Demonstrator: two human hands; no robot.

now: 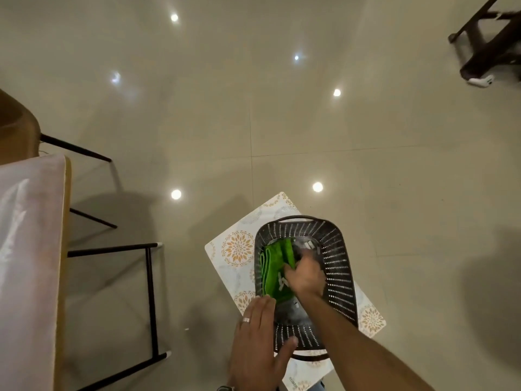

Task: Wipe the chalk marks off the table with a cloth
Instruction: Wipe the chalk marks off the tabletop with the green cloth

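A folded green cloth (275,268) lies inside a dark perforated plastic basket (339,266) that stands on a small patterned stool top (236,249). My right hand (306,275) reaches into the basket with its fingers closed on the cloth's right edge. My left hand (259,340) rests flat on the basket's near left rim, a ring on one finger. The table (28,249) runs along the left edge, its surface smeared with whitish chalk marks.
Black metal table legs (150,300) stand between the table and the stool. A brown chair (17,125) sits at the far left. Dark wooden furniture (490,38) is at the top right. Glossy beige floor tiles (394,153) surround the stool.
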